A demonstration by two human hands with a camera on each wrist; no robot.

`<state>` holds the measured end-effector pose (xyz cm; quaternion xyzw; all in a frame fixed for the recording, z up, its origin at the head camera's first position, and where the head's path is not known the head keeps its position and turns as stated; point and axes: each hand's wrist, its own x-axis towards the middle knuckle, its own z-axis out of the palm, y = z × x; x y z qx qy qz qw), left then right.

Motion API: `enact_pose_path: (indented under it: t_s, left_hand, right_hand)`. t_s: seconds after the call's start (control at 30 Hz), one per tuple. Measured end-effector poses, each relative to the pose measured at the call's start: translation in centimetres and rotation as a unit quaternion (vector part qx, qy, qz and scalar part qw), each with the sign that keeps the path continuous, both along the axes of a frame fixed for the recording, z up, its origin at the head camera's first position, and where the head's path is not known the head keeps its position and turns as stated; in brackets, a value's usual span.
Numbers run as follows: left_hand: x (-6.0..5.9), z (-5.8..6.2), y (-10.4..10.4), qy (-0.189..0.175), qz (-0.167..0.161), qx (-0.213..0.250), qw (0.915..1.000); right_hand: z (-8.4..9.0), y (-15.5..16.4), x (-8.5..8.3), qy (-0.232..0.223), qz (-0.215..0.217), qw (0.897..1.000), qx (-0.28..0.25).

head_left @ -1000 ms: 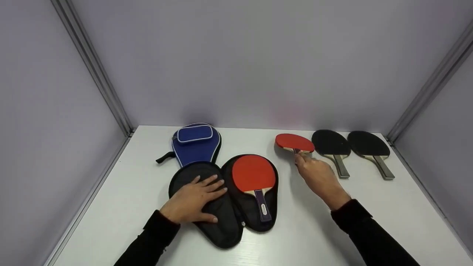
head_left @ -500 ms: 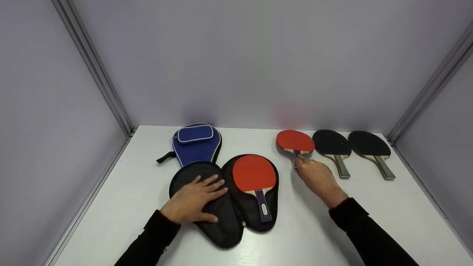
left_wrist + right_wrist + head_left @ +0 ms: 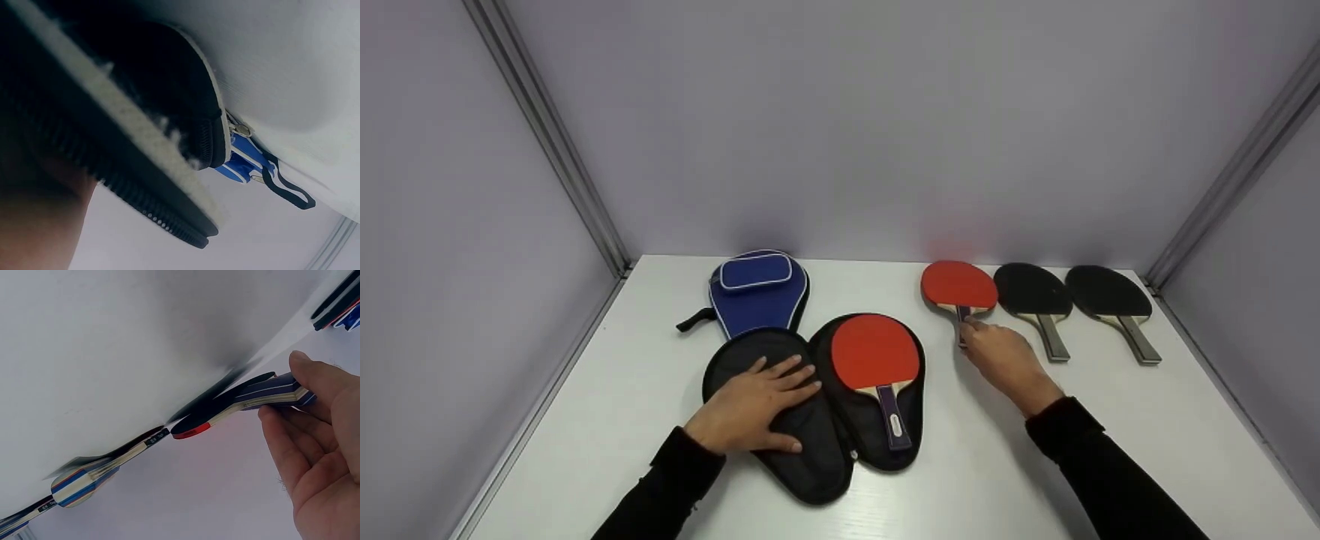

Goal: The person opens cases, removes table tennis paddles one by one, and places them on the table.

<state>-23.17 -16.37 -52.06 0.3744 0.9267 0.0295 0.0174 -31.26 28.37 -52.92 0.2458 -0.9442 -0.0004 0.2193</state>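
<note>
My left hand lies with fingers spread on one half of an opened black paddle case. In the case's other half sits a table tennis paddle, red side up, with a purple handle. My right hand pinches the handle of another red paddle near the table's far edge. Thumb and fingertips grip that handle in the right wrist view, where the blade is close above its shadow. The left wrist view has the case's zipped edge close up, hiding most of the left hand.
Two paddles with black faces lie at the back right, beside the held one. A blue case with white piping and a black strap lies behind the black case. Grey walls enclose the white table.
The red paddle in my right hand has tilted down, so its red face shows more fully, and its blade has moved slightly toward the far edge. My left hand has stayed still.
</note>
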Motion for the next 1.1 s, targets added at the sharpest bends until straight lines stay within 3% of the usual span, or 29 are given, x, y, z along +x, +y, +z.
enact_pose_path:
  t_s: [0.27,0.53,0.67,0.8,1.1]
  left_hand:
    - [0.1,0.1,0.0,0.002,0.0,0.002,1.0]
    - [0.1,0.0,0.0,-0.004,0.002,0.003,1.0]
    - [0.0,0.0,0.0,-0.003,0.0,0.003,1.0]
    - [0.0,0.0,-0.1,-0.001,-0.002,0.001,1.0]
    - [-0.1,0.0,-0.1,0.002,-0.005,0.001,1.0]
  right_hand:
    - [-0.2,0.2,-0.2,-0.055,-0.001,0.998,-0.002]
    - [-1.3,1.2,-1.1,-0.074,0.04,0.996,-0.015]
    - [0.4,0.7,-0.2,-0.095,0.028,0.995,-0.023]
    - [1.3,0.2,0.5,-0.084,0.03,0.996,-0.018]
    - [2.6,-2.2,2.6,-0.07,0.077,0.994,0.012]
